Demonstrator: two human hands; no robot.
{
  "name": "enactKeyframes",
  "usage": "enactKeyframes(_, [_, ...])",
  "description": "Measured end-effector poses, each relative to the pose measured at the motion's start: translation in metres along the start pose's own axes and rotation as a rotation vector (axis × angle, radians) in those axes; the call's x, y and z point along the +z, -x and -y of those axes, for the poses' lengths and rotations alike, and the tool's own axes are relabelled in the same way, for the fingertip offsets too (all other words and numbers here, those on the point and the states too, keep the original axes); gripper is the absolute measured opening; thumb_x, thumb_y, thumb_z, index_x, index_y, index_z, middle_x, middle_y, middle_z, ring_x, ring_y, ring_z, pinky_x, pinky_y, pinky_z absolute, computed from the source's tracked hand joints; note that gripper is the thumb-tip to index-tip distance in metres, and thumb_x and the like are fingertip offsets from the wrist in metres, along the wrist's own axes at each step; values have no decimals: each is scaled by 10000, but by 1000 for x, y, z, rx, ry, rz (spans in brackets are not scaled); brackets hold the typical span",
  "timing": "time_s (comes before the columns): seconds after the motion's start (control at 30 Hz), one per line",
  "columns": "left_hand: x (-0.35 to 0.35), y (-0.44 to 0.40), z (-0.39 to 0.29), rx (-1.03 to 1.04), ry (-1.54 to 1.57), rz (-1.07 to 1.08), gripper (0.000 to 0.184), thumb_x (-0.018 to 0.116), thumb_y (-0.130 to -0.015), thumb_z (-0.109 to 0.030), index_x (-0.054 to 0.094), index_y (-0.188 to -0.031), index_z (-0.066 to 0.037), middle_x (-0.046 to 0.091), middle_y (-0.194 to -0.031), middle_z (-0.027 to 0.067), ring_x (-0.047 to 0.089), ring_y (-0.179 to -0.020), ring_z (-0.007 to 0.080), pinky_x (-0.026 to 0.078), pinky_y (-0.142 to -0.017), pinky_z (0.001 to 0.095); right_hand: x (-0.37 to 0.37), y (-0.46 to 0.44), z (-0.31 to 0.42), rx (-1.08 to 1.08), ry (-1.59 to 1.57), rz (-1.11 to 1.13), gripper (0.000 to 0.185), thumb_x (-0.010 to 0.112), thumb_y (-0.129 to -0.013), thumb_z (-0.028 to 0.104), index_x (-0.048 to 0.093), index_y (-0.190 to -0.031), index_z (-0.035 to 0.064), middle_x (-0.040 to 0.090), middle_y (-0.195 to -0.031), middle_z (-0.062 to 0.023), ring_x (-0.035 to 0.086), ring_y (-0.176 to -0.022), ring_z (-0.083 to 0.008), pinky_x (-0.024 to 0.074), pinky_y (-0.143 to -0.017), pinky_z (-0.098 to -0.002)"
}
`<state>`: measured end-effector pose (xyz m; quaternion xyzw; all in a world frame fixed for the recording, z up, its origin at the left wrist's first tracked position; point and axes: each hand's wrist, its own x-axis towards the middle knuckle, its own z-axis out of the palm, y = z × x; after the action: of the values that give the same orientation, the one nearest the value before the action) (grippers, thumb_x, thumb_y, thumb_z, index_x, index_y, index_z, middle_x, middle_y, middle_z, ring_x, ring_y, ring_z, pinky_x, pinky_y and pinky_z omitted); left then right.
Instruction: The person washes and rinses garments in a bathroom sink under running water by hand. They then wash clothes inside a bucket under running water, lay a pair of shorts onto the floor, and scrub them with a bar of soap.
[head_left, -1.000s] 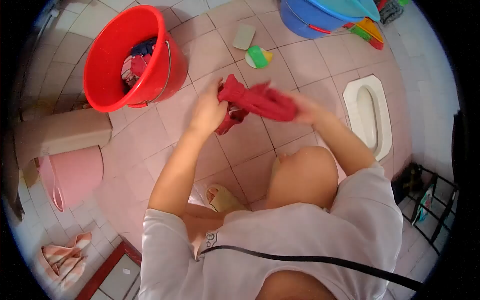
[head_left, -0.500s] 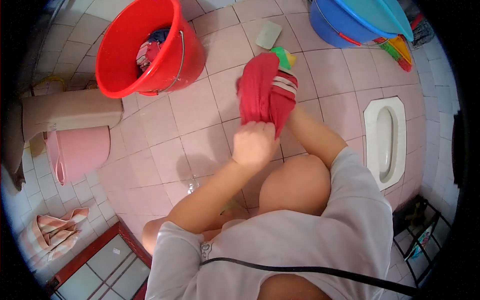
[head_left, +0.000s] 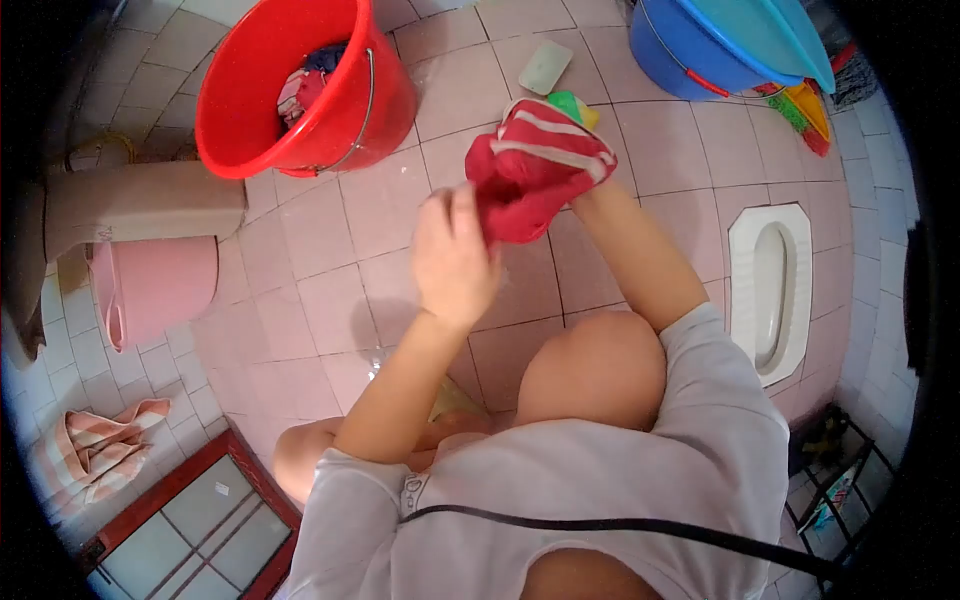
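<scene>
A red cloth garment with pale stripes is held up above the tiled floor, bunched, with a dark fold facing left. My right hand is hidden in or behind the cloth; only its wrist shows below the striped edge, and the garment is carried on it. At the garment's left edge is my left hand, its fingers bent and apart, slightly blurred. Its fingertips are beside the cloth or just touching it. Behind the garment lies a green and yellow packet, partly covered.
A red bucket with clothes inside stands upper left; a blue bucket stands upper right near a colourful brush. A pale soap-like block lies between them. A squat toilet is at right, a pink bucket at left.
My left hand has let go of the garment's lower end and shifted left and up. The garment has been turned and bunched up, so its stripes now face upward.
</scene>
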<state>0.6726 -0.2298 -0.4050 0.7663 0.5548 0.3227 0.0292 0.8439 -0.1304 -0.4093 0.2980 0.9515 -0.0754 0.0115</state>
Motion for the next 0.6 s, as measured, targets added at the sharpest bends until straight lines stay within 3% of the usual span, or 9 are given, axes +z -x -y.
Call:
enactKeyframes(0.03, [1, 1, -3, -3, 0, -2, 323, 613, -607, -55, 530, -918, -34, 558, -776, 133, 550, -734, 354, 456, -651, 405, 12, 14, 19, 39, -52, -678, 181, 558, -719, 243, 600, -809, 91, 592, -980, -127, 575, -897, -231, 454, -715, -376])
enactKeyframes(0.1, [9, 2, -16, 184, 11, 249, 278, 587, -601, -47, 521, -870, -25, 516, -845, 113, 520, -813, 282, 459, -624, 385, 18, 9, 23, 68, -33, -904, 199, 545, -737, 246, 608, -826, 79, 595, -977, -139, 578, -896, -239, 453, -720, -380])
enactKeyframes(0.23, [7, 14, -58, 214, 527, 367, 326, 541, -568, 16, 504, -891, -17, 518, -810, 161, 512, -818, 347, 447, -670, 431, 28, -13, 0, 423, -164, -21, 240, 519, -773, 253, 624, -858, 55, 602, -969, -162, 584, -893, -255, 451, -729, -388])
enactKeyframes(0.27, [-8, 7, -66, 70, 468, 446, 346, 513, -589, 54, 489, -930, 4, 528, -819, 199, 521, -815, 373, 450, -695, 419, 40, -21, -10, 496, -215, 177, 250, 513, -782, 254, 628, -866, 48, 603, -968, -168, 585, -892, -259, 451, -731, -391])
enactKeyframes(0.33, [-12, -8, -47, -259, 591, 259, 345, 520, -658, 56, 476, -998, 16, 566, -853, 154, 567, -774, 262, 456, -683, 336, 75, -44, -27, 618, -282, 530, 273, 500, -800, 258, 636, -882, 36, 607, -964, -179, 588, -891, -267, 450, -736, -395])
enactKeyframes(0.37, [-19, -24, -30, -615, 1078, 223, 277, 544, -712, 21, 514, -988, 13, 583, -783, 59, 536, -677, 121, 445, -629, 265, 88, -53, -32, 635, -314, 607, 284, 494, -809, 259, 640, -890, 30, 608, -962, -185, 589, -890, -271, 450, -738, -397])
enactKeyframes(0.43, [-33, -53, 20, -425, 634, 82, 69, 570, -705, -21, 605, -761, -2, 537, -604, -9, 470, -541, 74, 420, -527, 241, 97, -68, -31, 646, -408, 677, 307, 481, -827, 263, 648, -906, 18, 612, -958, -197, 592, -889, -279, 449, -743, -401])
enactKeyframes(0.5, [-39, -70, 78, -455, 271, 51, 133, 581, -697, -115, 600, -758, 1, 572, -613, 102, 522, -553, 142, 428, -551, 277, 86, -42, -5, 467, -451, 132, 362, 453, -857, 300, 638, -921, -4, 610, -928, -209, 588, -880, -294, 442, -756, -395])
enactKeyframes(0.6, [-50, -81, 112, -464, -128, 27, 141, 575, -694, -147, 593, -742, -16, 579, -632, 154, 572, -599, 242, 447, -594, 344, 35, -18, 25, 361, -663, 230, 395, 414, -883, 315, 616, -849, -23, 600, -823, -204, 567, -788, -337, 434, -705, -395])
